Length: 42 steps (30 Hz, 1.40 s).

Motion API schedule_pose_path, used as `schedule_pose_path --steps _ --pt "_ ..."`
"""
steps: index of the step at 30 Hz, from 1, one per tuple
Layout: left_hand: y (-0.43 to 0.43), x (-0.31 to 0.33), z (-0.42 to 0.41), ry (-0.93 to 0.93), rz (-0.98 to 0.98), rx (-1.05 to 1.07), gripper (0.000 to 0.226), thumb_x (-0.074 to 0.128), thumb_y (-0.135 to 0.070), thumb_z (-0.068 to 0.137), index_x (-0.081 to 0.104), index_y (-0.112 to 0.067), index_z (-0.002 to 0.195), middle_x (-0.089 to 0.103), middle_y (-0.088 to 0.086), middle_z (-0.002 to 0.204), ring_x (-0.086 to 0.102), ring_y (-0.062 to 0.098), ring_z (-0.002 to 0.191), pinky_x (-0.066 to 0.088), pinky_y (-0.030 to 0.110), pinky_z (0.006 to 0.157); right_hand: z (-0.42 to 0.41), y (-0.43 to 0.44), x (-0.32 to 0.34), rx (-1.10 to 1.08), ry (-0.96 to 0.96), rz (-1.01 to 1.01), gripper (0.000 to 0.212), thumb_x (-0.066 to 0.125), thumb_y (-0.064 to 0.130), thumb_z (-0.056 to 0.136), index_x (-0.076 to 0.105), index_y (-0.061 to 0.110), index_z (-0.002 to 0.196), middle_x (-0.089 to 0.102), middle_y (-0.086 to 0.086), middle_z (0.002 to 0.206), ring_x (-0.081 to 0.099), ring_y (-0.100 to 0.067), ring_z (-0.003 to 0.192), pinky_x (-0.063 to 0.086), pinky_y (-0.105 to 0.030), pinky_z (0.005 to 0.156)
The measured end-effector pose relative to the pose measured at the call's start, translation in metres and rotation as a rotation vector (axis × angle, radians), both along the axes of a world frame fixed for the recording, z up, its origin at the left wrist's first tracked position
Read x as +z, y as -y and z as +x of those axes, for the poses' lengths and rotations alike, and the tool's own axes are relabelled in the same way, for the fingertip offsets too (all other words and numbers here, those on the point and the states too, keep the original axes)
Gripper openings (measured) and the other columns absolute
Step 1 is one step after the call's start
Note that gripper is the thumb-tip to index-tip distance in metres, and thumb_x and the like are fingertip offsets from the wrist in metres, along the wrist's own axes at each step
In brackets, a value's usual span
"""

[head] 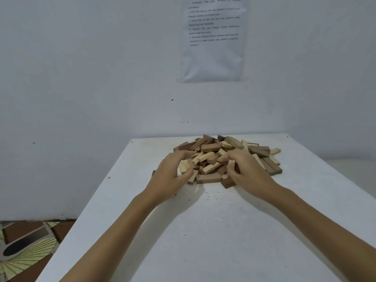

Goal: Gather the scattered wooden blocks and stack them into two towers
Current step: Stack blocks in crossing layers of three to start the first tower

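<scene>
- The wooden blocks (211,148) lie in one loose heap on the far half of the table (223,231), a little right of its middle, dark and pale pieces crossing at all angles. No tower is begun. The heap is the main risk: pulling pieces from its near edge could let those resting above slide or roll outward.
- The left hand (171,176) is at the heap's near-left edge, fingers curled over and thumb under a cluster of pale blocks. Scooping several at once could spill some on the way.
- The right hand (247,171) is at the near-right side, fingers bent inward and apparently pinching a small pale piece. Its wrist lies just beside a dark block (227,182) that a sweep could knock away.
- A pale block (275,151) at the far right is the one nearest the right edge, so a shove could send it off.
- The wall (81,78) runs along the table's far side, leaving little room behind the heap.
- A patterned floor (26,247) shows near left.
- A printed sheet (212,58) hangs on the wall; its text is unreadable.
</scene>
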<state>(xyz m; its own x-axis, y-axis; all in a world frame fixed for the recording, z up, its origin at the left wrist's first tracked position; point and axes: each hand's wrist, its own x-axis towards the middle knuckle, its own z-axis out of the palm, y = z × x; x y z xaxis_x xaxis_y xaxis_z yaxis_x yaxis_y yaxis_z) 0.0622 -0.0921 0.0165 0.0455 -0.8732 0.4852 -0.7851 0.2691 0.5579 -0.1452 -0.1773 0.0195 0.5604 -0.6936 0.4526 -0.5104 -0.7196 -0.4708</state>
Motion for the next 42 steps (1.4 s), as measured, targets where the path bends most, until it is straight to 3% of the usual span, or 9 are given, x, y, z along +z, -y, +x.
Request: schedule_pose_path --steps 4,9,13,17,21,26,32,37,42 --pt "0.024 -0.004 -0.026 0.012 -0.011 -0.058 0.026 0.056 -0.012 0.09 0.063 -0.019 0.114 0.063 -0.011 0.114 0.052 0.004 0.108 0.035 0.008 0.084 -0.029 0.024 -0.005 -0.071 0.024 -0.03 0.03 0.053 -0.003 0.085 0.071 0.019 0.095 0.061 0.016 0.088 0.054 -0.01 0.093 0.043 -0.027 0.079" --pt "0.049 -0.006 -0.048 -0.001 -0.011 -0.064 0.022 0.056 -0.009 0.088 0.066 -0.015 0.106 0.066 -0.006 0.105 0.056 0.005 0.103 0.046 0.025 0.089 -0.051 0.045 -0.015 -0.117 -0.08 -0.125 0.027 0.057 -0.002 0.081 0.071 0.019 0.09 0.065 0.007 0.096 0.053 -0.018 0.102 0.045 -0.039 0.087" --pt "0.066 -0.003 -0.057 0.035 -0.039 -0.011 0.022 0.055 -0.007 0.087 0.068 -0.015 0.104 0.063 -0.006 0.111 0.051 0.004 0.105 0.037 0.007 0.084 -0.054 0.056 -0.02 -0.107 -0.173 -0.184 0.025 0.059 0.002 0.082 0.07 0.018 0.097 0.061 0.003 0.104 0.048 -0.019 0.108 0.038 -0.035 0.091" --pt "0.084 -0.005 -0.056 0.098 -0.106 0.077 0.024 0.059 -0.008 0.085 0.068 -0.012 0.107 0.06 -0.003 0.107 0.051 0.014 0.107 0.042 0.03 0.09 -0.049 0.062 -0.02 -0.091 -0.303 -0.259 0.026 0.064 0.02 0.085 0.065 0.023 0.112 0.055 0.004 0.116 0.041 -0.018 0.119 0.023 -0.027 0.089" --pt "0.097 -0.008 -0.052 0.213 -0.068 0.207 0.034 0.055 -0.016 0.087 0.06 -0.017 0.12 0.056 -0.002 0.124 0.047 0.017 0.114 0.03 0.027 0.09 -0.045 0.067 -0.021 -0.09 -0.373 -0.339 0.031 0.071 0.031 0.081 0.067 0.022 0.11 0.057 0.001 0.114 0.048 -0.022 0.114 0.035 -0.04 0.097" --pt "0.105 -0.008 -0.049 0.281 0.036 0.265 0.034 0.047 -0.031 0.097 0.051 -0.023 0.13 0.051 -0.004 0.13 0.038 0.016 0.124 0.018 0.03 0.096 -0.041 0.072 -0.026 -0.119 -0.451 -0.46 0.034 0.082 0.039 0.068 0.069 0.019 0.093 0.058 -0.003 0.092 0.057 -0.027 0.089 0.049 -0.043 0.076" --pt "0.108 -0.001 -0.044 0.185 0.086 0.217 0.038 0.053 -0.019 0.094 0.052 -0.01 0.13 0.046 0.01 0.115 0.046 0.023 0.109 0.037 0.028 0.091 -0.048 0.077 -0.019 -0.012 -0.233 -0.202 0.025 0.071 0.032 0.083 0.057 0.023 0.101 0.054 0.007 0.105 0.044 -0.017 0.102 0.035 -0.035 0.094" --pt "0.108 0.007 -0.038 -0.033 0.11 0.211 0.023 0.046 -0.016 0.094 0.051 -0.007 0.115 0.053 0.013 0.108 0.051 0.02 0.086 0.041 0.025 0.07 -0.049 0.079 -0.016 0.022 0.101 0.071 0.019 0.063 0.02 0.092 0.046 0.022 0.102 0.052 0.003 0.099 0.049 -0.01 0.089 0.043 -0.022 0.077" --pt "0.104 0.019 -0.045 -0.355 0.074 0.124 0.015 0.034 0.0 0.097 0.034 -0.016 0.099 0.037 0.0 0.068 0.032 0.011 0.059 0.033 0.009 0.049 -0.032 0.081 -0.001 0.005 0.278 0.164 0.014 0.045 0.009 0.1 0.039 0.011 0.112 0.046 -0.002 0.087 0.042 -0.01 0.067 0.037 -0.016 0.057"
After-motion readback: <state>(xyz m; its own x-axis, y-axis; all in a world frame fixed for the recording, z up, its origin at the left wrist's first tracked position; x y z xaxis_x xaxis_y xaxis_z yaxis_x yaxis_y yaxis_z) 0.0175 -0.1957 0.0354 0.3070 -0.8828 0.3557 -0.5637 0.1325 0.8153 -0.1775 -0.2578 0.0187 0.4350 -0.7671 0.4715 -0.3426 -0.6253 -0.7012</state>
